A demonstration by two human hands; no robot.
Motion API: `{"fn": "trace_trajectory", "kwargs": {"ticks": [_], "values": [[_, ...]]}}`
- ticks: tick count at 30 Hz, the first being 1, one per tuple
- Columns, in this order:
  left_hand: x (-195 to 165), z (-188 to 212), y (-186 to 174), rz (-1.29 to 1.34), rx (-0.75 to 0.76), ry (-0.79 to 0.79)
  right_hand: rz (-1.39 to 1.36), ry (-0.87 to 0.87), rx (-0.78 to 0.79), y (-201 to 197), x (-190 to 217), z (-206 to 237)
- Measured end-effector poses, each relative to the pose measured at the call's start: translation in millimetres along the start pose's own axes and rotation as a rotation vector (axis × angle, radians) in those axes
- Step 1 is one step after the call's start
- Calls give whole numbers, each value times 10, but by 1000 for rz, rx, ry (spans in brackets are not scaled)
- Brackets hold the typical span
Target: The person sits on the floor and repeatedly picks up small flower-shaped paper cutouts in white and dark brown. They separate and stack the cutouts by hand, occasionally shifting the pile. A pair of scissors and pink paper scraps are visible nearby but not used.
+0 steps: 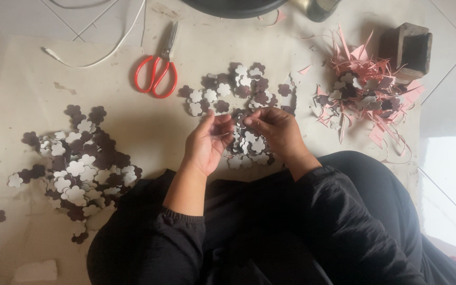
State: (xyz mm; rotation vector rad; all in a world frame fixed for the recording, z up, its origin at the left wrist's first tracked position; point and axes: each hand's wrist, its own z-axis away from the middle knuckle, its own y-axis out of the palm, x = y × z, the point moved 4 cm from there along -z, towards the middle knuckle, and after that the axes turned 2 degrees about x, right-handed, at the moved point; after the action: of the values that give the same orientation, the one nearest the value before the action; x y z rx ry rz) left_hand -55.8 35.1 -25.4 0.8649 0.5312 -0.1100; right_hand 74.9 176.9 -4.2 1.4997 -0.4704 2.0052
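Observation:
My left hand [207, 143] and my right hand [277, 129] meet over the middle pile of small flower-shaped cutouts [238, 92], dark brown on one side and white on the other. Between the fingertips of both hands sits one dark cutout [237, 119], pinched from both sides. More cutouts of the same pile lie under and behind my hands. Black sleeves cover both forearms.
A bigger pile of cutouts [77, 166] lies at the left. Red-handled scissors [158, 68] rest at the back, next to a white cable [98, 53]. Pink paper scraps mixed with cutouts [362, 92] lie at the right, beside a dark wooden block [410, 50].

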Motion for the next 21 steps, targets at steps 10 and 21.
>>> {"fn": "trace_trajectory", "kwargs": {"ticks": [10,21], "values": [[19,-39,74,37,84,8,33,-121,104,265,179,123],[14,88,194,76,86,-123,7,-119,-3,343,128,59]]}}
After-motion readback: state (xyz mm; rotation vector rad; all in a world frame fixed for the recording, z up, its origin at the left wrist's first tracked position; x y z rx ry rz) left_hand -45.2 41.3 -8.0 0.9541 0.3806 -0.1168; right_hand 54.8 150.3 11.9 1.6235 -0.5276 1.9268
